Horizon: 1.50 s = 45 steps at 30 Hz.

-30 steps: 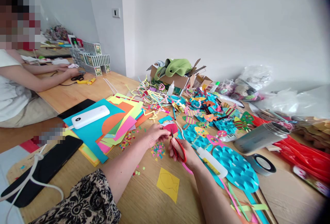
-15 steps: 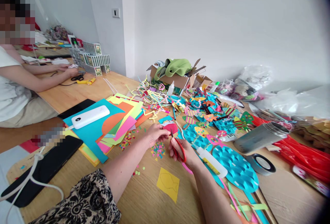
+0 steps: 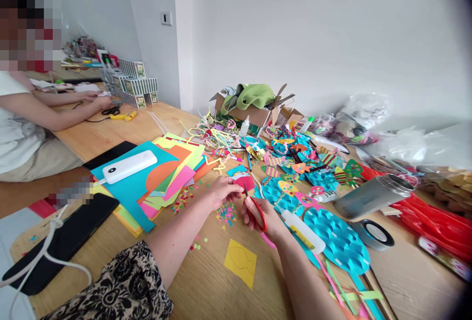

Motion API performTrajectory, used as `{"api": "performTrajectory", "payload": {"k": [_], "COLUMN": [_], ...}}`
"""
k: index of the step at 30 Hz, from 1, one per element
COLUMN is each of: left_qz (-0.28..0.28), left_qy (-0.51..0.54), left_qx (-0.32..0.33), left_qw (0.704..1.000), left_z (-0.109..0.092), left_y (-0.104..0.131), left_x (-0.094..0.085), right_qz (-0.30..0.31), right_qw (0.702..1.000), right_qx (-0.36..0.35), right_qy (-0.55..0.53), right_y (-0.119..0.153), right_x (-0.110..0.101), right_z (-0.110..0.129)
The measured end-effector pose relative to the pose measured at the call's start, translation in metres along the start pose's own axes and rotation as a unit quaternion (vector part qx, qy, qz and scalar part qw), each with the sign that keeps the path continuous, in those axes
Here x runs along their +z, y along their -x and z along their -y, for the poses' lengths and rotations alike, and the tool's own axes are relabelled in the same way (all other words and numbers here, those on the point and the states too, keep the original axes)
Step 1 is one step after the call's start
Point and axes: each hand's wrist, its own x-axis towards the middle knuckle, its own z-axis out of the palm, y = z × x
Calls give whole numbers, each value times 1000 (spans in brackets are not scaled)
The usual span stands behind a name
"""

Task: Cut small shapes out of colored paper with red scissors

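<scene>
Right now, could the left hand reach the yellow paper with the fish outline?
Probably yes: the yellow paper lies uncovered nearby, though the left hand is busy holding a red piece of paper.

No wording, brand or number can be read. On the worktop point(image 3: 202, 295), the white power bank point(image 3: 129, 166) near the left edge carries a small dark round spot at one end and faint grey marks at the other, too small to read. The stacked boxes point(image 3: 140, 84) by the far-left edge show printed end panels, likewise illegible. Right of the worktop's middle, the white glue bottle point(image 3: 303, 233) bears a yellow label whose print is unclear. Toward the right edge, pink-and-white shapes mark a flat dark-edged item point(image 3: 444, 258); whether they are figures cannot be told.
</scene>
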Motion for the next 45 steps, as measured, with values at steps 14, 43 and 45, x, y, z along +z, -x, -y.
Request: {"api": "performTrajectory", "payload": {"k": [14,43,45], "left_qz": [-7,-20,-19], "left_qy": [28,47,45], "left_qx": [6,38,36], "left_qw": [1000,998,998], "left_z": [-2,0,0], "left_y": [1,-1,-1], "left_x": [2,2,2], "right_qz": [-7,-11,-12], "right_qw": [1000,1000,1000], "right_qx": [-7,-7,-8], "right_qy": [16,19,20], "right_y": [-2,-2,-2], "right_x": [-2,-1,-1], "right_z": [-3,-3,-3]}}
